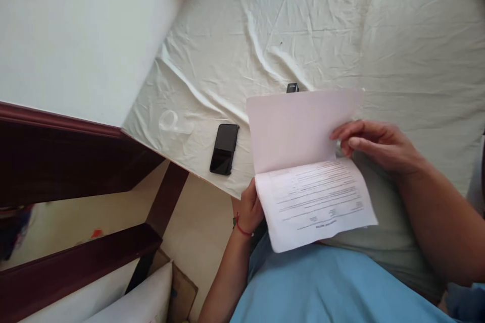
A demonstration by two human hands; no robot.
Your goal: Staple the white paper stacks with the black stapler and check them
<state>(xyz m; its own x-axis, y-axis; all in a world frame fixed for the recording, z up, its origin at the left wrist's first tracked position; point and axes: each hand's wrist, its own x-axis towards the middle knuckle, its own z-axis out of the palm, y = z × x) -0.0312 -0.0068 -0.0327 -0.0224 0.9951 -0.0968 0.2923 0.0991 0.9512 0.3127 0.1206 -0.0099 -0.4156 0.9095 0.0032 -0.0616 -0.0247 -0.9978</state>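
A stack of printed sheets (318, 202) lies folded open in front of me, its text upside down from where I look. Its raised upper page (291, 131) is blank on the side I see. My left hand (250, 207), with a red string on the wrist, grips the stack at its left edge near the fold; the sheets hide part of the fingers. Over the right edge of the blank page is my right hand (379, 144), its fingers loosely bent and the thumb apart from them. Whether its fingertips touch the page is unclear.
A black phone (224, 149) lies on the pale wrinkled sheet (333, 25), left of the papers. Beside it is a clear plastic item (174, 123). A small dark object (292, 88) shows behind the page. Dark wooden framing (76, 151) borders the left side.
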